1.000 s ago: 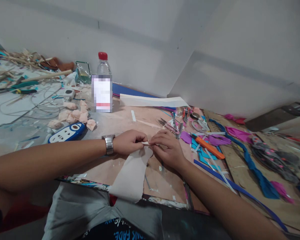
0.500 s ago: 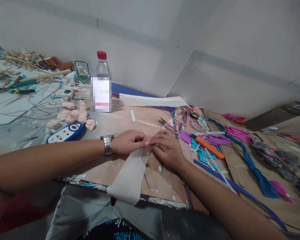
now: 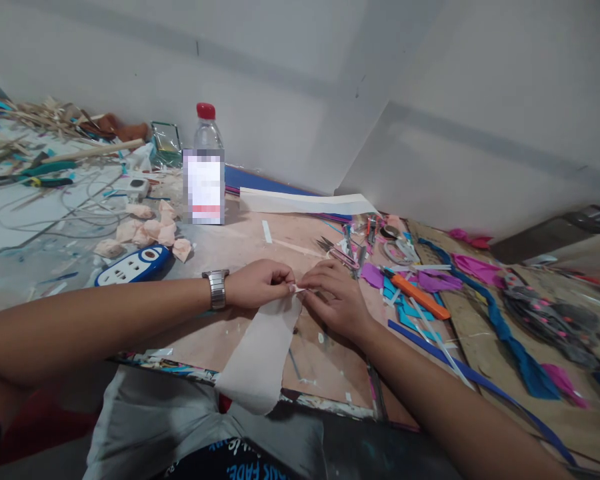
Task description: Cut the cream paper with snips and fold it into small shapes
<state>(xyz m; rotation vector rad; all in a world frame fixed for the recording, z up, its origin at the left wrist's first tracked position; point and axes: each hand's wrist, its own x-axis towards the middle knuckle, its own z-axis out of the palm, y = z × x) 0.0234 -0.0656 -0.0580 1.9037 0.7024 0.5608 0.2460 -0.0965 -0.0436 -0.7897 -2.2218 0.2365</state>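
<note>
A pale strip that looks like crepe paper [image 3: 260,353] hangs from my fingers and drapes over the table's front edge. My left hand [image 3: 263,283], with a metal watch [image 3: 216,289] at the wrist, pinches its upper end between thumb and forefinger. From the other side, my right hand [image 3: 335,293] pinches the same end, where a small white twisted tip shows between the two hands. Both hands rest low over the pinkish board [image 3: 325,360]. Behind the right hand lie pink-handled snips [image 3: 343,255].
A bottle with a red cap [image 3: 206,111] stands at the back left. Several crumpled peach pieces [image 3: 150,230] lie near a blue-and-white power strip [image 3: 133,265]. To the right are an orange cutter [image 3: 420,297], coloured scraps and a long blue strip [image 3: 500,333]. White paper [image 3: 305,202] lies along the back.
The fingertips have shifted slightly, and a small white twisted tip now shows between them. The strip hangs almost as before; the view has moved a little.
</note>
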